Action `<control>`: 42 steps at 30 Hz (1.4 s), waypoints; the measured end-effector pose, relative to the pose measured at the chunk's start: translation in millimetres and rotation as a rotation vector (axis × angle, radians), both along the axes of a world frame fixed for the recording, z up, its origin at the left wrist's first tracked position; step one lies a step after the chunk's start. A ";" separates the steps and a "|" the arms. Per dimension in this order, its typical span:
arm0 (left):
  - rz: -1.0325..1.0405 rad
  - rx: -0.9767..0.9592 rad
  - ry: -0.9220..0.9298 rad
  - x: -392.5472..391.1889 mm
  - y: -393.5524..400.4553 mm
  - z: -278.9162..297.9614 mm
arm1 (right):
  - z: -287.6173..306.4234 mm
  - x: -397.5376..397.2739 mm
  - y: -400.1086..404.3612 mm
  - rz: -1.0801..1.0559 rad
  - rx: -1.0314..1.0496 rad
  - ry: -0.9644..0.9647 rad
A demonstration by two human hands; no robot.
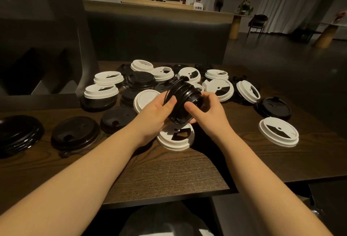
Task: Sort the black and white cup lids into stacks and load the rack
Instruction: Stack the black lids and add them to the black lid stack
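Black lids [185, 102] sit tilted in a stack clamped between left hand [156, 114] and right hand [205, 111]; a loose grip could spill them toward 6 o'clock onto the bench [169, 170].

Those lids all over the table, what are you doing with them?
A person is sorting cup lids by colour. Both hands, left hand and right hand, hold a stack of black lids on its side above the wooden table. Loose white lids and black lids still lie scattered around, mixed together at the back. No rack shows in this view.
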State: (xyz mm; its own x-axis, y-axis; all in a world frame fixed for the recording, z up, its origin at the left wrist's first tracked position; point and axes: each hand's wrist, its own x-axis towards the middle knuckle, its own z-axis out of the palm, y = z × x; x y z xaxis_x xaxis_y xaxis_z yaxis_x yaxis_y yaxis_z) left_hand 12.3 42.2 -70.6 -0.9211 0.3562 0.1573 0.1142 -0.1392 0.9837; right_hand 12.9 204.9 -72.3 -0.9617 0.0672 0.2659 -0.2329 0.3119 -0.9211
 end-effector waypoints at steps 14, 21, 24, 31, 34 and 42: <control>0.011 -0.106 0.108 8.0 0.8 3.9 | -4.5 0.2 0.5 0.126 -0.067 0.035; 0.000 -0.163 0.132 9.1 -1.5 3.8 | -5.3 2.0 1.6 0.160 0.025 0.042; -0.021 -0.166 0.101 8.8 -3.0 3.7 | -5.4 1.3 0.3 0.134 0.019 0.049; 0.089 -0.178 0.150 -0.5 -2.9 0.2 | -3.1 0.8 2.4 0.121 -0.052 0.009; 0.033 -0.030 0.077 -3.3 -11.0 5.2 | 0.0 1.3 3.2 0.183 -0.158 -0.006; 0.075 -0.029 0.043 -8.0 -14.8 4.6 | 0.1 5.7 2.0 0.218 -0.192 0.008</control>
State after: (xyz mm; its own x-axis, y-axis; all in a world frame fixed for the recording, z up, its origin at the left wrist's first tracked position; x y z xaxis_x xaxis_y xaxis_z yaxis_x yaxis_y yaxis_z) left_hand 4.3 27.4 -66.0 -0.9379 0.2919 0.1876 0.1652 -0.0998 0.9812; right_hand 18.6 206.9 -72.2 -0.9568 -0.0907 0.2763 -0.2831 0.0734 -0.9563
